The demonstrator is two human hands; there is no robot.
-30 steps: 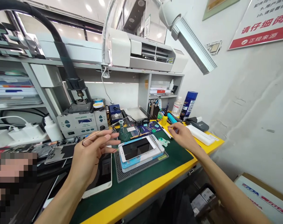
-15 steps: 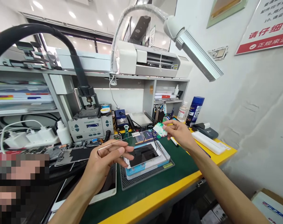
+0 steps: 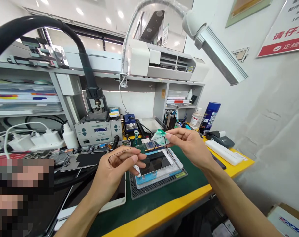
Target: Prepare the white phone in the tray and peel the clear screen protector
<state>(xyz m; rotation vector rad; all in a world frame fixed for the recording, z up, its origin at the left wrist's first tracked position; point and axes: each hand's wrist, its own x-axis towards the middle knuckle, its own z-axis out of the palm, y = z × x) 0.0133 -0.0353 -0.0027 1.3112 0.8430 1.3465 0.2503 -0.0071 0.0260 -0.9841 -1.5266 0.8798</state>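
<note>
My left hand (image 3: 126, 166) grips a clear, dark-edged sheet (image 3: 149, 145), probably a glass screen protector, by its left end. Between the thumb and fingers of my right hand (image 3: 186, 143) is a thin white and green piece (image 3: 159, 134), a wipe or a film, held at the sheet's far right side. Whether it touches the sheet I cannot tell. Below them lies a white phone (image 3: 156, 162) with a dark screen. It rests on a white and blue box (image 3: 149, 179), which sits on a grey perforated pad (image 3: 154, 190).
On the left stand a hot-air rework station (image 3: 100, 133) and a white tablet (image 3: 119, 194). A blue spray can (image 3: 210, 117), a clear bottle (image 3: 195, 119) and a long white case (image 3: 224, 152) are on the right. A lamp (image 3: 218, 52) hangs overhead.
My right hand has moved left with the white and green piece, bringing it closer to the clear sheet. The camera view has shifted slightly; my left hand still holds the sheet.
</note>
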